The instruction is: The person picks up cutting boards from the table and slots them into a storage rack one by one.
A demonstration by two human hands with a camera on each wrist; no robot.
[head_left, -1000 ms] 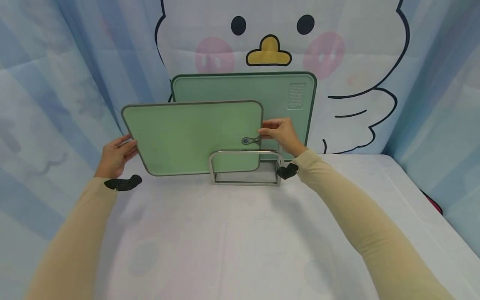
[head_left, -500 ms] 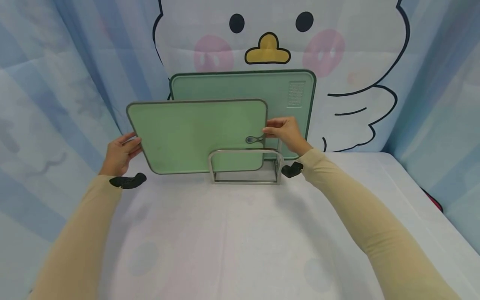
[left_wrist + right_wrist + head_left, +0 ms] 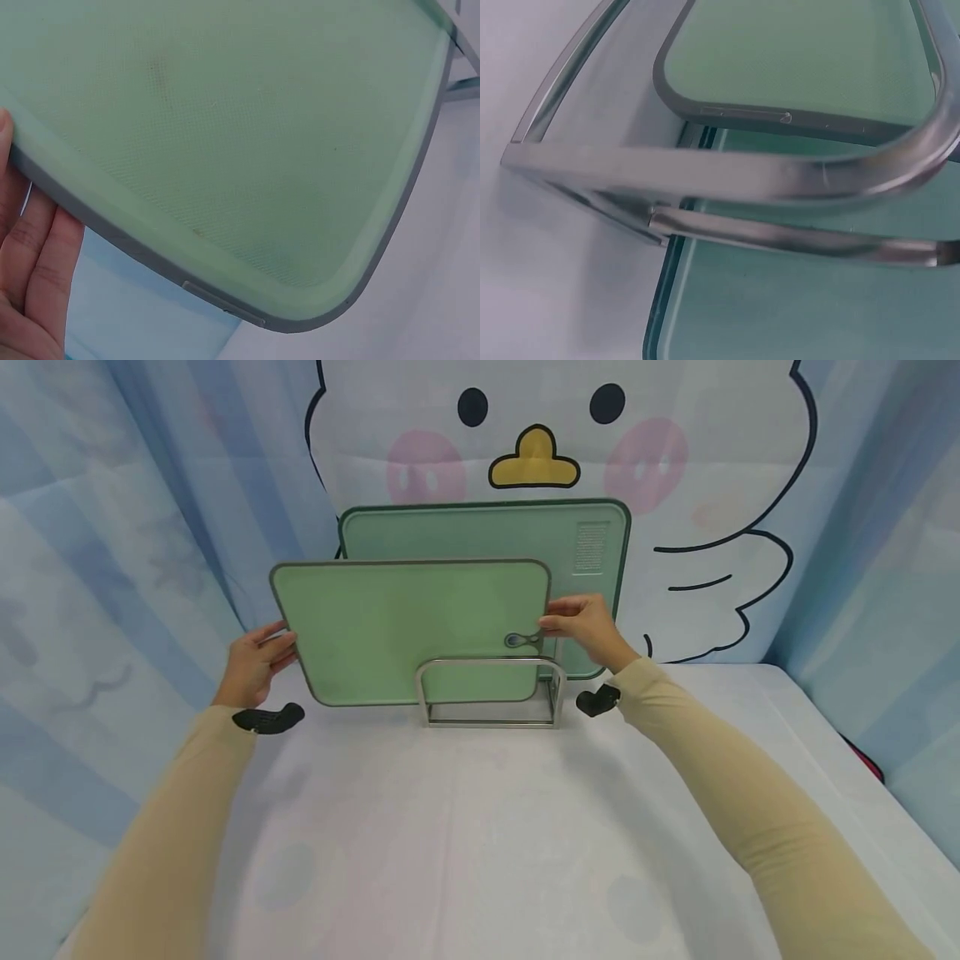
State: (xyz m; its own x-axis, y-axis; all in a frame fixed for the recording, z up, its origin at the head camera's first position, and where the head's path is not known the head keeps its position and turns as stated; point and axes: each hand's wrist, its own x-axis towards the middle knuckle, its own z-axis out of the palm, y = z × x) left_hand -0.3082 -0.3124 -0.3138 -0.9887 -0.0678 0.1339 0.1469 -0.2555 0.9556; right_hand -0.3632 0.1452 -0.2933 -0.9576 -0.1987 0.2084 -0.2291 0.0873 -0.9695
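Note:
A light green cutting board (image 3: 390, 631) with a grey rim and a small hanging hole stands upright, its right part behind the front bar of a metal rack (image 3: 491, 661). My left hand (image 3: 251, 667) grips the board's left edge, thumb in front; in the left wrist view, part of that hand (image 3: 41, 270) shows at the rim. Thumb and fingers of my right hand (image 3: 588, 625) pinch the right edge near the hole. Behind it stands a larger, darker green cutting board (image 3: 465, 533) with a ridged patch at upper right. The right wrist view shows the rack's bars (image 3: 727, 174) but not my hand.
The rack stands on a white cloth-covered table (image 3: 450, 827). A blue and white curtain (image 3: 720, 485) with a printed cartoon face hangs behind the table, and more curtain closes in the left and right sides.
Both hands have moved to the right with the light green board, sliding it further along behind the rack's front bar. The rack and the darker board stay in place.

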